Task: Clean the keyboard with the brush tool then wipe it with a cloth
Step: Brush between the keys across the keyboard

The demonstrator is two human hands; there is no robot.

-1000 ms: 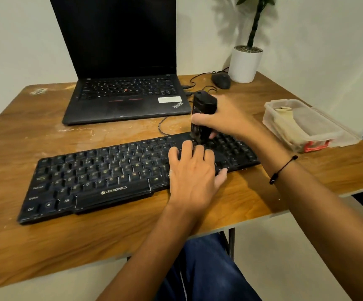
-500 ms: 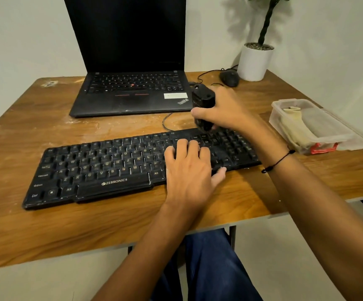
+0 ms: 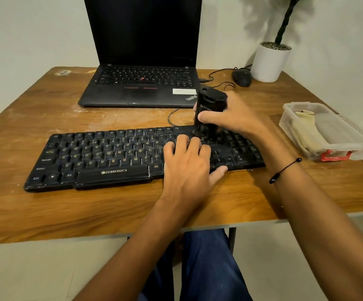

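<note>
The right hand [image 3: 237,118] is wrapped tight round the middle of the black brush [image 3: 211,109], standing on the right part of the keyboard [image 3: 111,153], which looks light and slidy, so the flat, empty left hand [image 3: 187,164] presses it down.

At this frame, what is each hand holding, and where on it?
Right hand grips the black brush tool around its upright body, mid-height. Left hand holds nothing; it rests flat on the keyboard.
</note>
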